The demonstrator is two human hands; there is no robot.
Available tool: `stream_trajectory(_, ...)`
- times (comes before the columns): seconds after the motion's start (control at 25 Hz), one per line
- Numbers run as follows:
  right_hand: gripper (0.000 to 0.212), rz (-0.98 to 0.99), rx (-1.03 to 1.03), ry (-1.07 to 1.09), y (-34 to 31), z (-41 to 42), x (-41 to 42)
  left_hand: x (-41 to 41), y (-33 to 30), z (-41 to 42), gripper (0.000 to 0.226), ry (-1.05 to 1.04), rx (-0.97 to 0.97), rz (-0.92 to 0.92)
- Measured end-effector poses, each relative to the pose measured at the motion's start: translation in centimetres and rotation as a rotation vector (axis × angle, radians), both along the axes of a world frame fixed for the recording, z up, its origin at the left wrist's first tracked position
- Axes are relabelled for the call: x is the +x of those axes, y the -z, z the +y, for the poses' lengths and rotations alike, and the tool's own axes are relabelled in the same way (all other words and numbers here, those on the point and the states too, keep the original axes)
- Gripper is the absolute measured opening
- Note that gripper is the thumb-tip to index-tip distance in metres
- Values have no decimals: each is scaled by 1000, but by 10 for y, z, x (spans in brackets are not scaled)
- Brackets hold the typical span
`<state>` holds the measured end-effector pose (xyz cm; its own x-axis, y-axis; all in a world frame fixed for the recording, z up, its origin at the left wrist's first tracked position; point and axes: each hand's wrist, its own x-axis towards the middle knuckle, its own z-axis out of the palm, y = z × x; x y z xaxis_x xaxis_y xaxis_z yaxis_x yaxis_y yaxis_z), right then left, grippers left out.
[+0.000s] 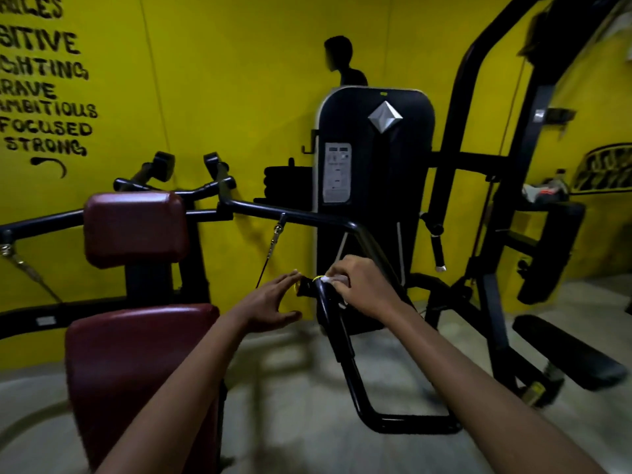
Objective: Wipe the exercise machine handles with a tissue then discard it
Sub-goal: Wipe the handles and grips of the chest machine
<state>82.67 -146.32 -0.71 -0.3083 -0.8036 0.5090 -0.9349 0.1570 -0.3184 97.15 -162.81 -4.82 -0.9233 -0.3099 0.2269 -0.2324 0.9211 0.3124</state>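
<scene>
Two forearms reach forward from the bottom edge toward a bent handle bar (pixel 333 323) at the centre. The right hand (pixel 359 289) sits on top of the bar's upper end, with a tissue (pixel 337 279) between its fingers and the bar. The left hand (pixel 273 302) is just left of the bar's end, its fingertips at the tip. Left of the arms is a padded seat (pixel 136 343), with a back pad (pixel 135 227) above and behind it. Behind the handle bar stands a weight stack cover (pixel 376 186). A person (pixel 343 63) stands behind that cover, against the wall (pixel 222 80). Right of the cover rises a machine frame (pixel 458 131), with a bench pad (pixel 567 350) low near the right edge.
</scene>
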Motion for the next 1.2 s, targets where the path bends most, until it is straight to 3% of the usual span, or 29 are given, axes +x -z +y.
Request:
stream_trajectory(0.56, 18, -4, 28, 71, 9, -3, 26, -17, 17, -25, 77, 265, -93, 61)
stream_trajectory(1.2, 8, -50, 262, -21, 8, 42, 23, -15, 18, -16, 83, 223, -88, 39)
